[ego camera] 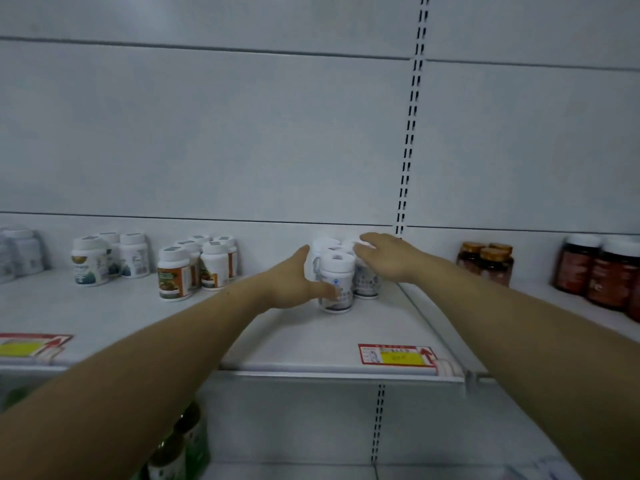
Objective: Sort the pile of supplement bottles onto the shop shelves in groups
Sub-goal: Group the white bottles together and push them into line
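Bracketing a cluster of white plastic supplement bottles (343, 263) with both hands, a person appears to be squaring up one group on the white metal shop shelf (311, 344). The cluster stands upright toward the back of the shelf, near its right edge and straight ahead of both arms. The left hand (294, 277) lies open along the cluster's left side, fingers straight, thumb touching the front bottle (336, 292). The right hand (384, 258) is spread flat over the caps at the back right, gripping nothing. Both hands are about equally near, so any nudge would likely come as a squeeze from the two sides.

Nothing stands between hands and cluster. Well apart toward the left edge stand orange-labelled white bottles (194, 268) and green-labelled white bottles (104, 259). On the adjoining shelf to the right sit amber jars with gold caps (485, 266) and dark red jars with white lids (595, 275). A red-and-yellow price tag (394, 355) marks the front edge.
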The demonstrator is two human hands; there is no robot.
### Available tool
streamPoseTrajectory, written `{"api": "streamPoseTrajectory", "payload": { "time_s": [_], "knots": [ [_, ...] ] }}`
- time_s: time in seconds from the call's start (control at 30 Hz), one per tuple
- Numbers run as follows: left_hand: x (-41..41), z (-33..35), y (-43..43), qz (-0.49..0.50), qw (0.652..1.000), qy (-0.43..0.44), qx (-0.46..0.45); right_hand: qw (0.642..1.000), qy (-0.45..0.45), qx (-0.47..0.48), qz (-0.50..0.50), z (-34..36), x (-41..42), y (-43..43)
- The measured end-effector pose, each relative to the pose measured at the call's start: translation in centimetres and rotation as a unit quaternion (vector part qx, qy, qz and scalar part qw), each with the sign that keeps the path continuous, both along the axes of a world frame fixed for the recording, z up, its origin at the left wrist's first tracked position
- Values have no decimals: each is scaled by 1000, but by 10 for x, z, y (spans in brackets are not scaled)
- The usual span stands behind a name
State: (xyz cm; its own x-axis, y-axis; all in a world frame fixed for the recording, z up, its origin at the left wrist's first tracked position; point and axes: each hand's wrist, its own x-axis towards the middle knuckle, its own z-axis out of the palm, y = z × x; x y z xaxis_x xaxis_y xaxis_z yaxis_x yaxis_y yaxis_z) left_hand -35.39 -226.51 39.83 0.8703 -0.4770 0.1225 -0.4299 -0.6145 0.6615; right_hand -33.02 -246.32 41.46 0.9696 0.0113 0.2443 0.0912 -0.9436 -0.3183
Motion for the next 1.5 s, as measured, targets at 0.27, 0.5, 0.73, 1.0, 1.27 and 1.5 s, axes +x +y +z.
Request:
{"api": "streamPoseTrajectory", "payload": {
  "time_s": [0.27, 0.5, 0.73, 1.0, 1.27, 1.5],
  "knots": [
    [30, -11, -21, -35, 994, 82, -62, 989, -1, 136, 59, -22, 25, -15],
    [54, -23, -28, -43, 995, 43, -74, 980, 2, 186, 64, -18, 33, -21],
    [66, -28, -21, -11, 989, 89, -119, 977, 3, 203, 65, -23, 37, -26],
    [67, -27, -24, -50, 987, 87, -123, 979, -4, 196, 52, -22, 35, -27],
    [66, -24, -27, -12, 995, 66, -80, 981, 10, 185, 51, -25, 40, -21],
    [59, -24, -33, -13, 998, 35, -57, 983, 17, 178, 48, -24, 38, -19]
  ]
}}
